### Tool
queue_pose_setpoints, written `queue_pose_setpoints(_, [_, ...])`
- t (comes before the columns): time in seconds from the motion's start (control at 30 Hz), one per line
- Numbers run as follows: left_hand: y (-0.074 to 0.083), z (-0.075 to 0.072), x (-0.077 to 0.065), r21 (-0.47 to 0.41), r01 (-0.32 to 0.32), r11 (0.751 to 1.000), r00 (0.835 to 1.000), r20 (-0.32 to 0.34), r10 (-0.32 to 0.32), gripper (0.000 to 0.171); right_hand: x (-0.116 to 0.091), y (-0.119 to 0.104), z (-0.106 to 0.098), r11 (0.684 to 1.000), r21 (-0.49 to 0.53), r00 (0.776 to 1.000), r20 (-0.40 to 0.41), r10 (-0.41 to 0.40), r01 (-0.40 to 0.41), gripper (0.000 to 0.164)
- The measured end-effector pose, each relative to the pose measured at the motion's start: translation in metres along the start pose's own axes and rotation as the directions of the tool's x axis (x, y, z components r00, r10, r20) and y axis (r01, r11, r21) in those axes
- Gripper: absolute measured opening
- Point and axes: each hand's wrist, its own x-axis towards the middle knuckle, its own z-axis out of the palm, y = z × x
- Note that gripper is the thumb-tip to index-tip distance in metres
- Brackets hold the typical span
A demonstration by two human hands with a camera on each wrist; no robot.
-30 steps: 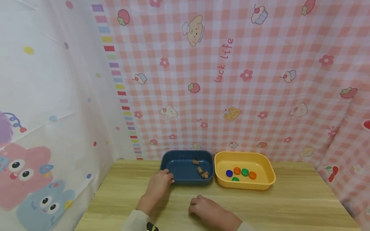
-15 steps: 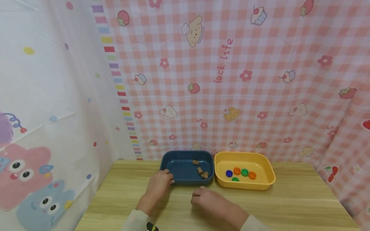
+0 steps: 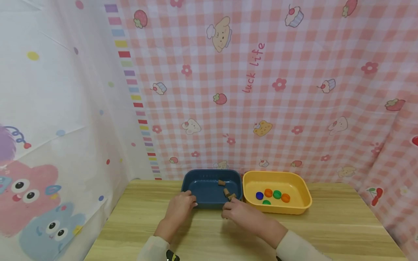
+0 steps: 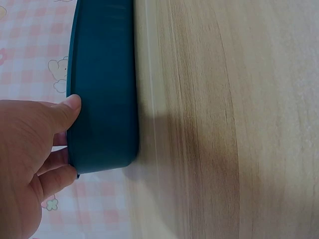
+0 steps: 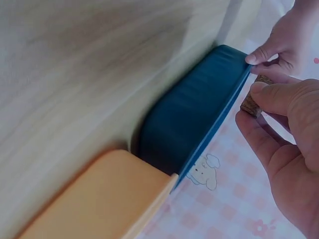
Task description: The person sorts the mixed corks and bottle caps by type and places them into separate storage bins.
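Observation:
My left hand (image 3: 177, 208) pinches the rim of a dark blue plastic tray (image 3: 209, 207) at its front left corner. In the left wrist view the thumb lies on the tray's outer wall, with the fingers behind the rim. My right hand (image 3: 245, 214) is over the tray's front right edge. The right wrist view shows it gripping a small brown cork (image 5: 250, 106) between thumb and fingers; the head view hides this cork. Several corks (image 3: 226, 192) lie inside the blue tray, toward its right side, partly behind my right hand.
A yellow tray (image 3: 277, 209) stands right beside the blue one, with several blue, orange and green round pieces (image 3: 277, 194) in it. Both trays sit near the back of the wooden table (image 3: 333, 224), against a pink checked cloth (image 3: 307, 145).
My right hand has moved forward and slightly right, from the bare table up to the blue tray's front right edge. The left hand has kept its hold on the rim.

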Motion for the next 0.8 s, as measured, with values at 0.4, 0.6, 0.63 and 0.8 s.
queue_pose_setpoints(0.4, [0.001, -0.001, 0.000, -0.005, -0.003, 1.000, 1.000, 0.005, 0.003, 0.018, 0.011, 0.012, -0.013, 0.988, -0.157, 0.999, -0.043, -0.013, 0.006, 0.022])
queue_pose_setpoints(0.6, [0.001, -0.002, 0.000, -0.014, 0.001, 1.000, 1.000, 0.007, -0.001, 0.018, 0.019, 0.020, -0.020, 0.989, -0.148, 1.000, -0.008, -0.019, 0.018, 0.026])
queue_pose_setpoints(0.63, [0.001, -0.002, 0.000, -0.013, 0.002, 1.000, 1.000, 0.010, -0.002, 0.017, 0.020, 0.021, -0.021, 0.989, -0.145, 1.000, 0.001, -0.016, 0.016, 0.027])
queue_pose_setpoints(0.8, [0.002, -0.003, 0.000, -0.005, 0.004, 1.000, 1.000, 0.021, -0.004, 0.017, 0.029, 0.027, -0.028, 0.984, -0.177, 0.999, 0.008, -0.034, 0.035, 0.029])
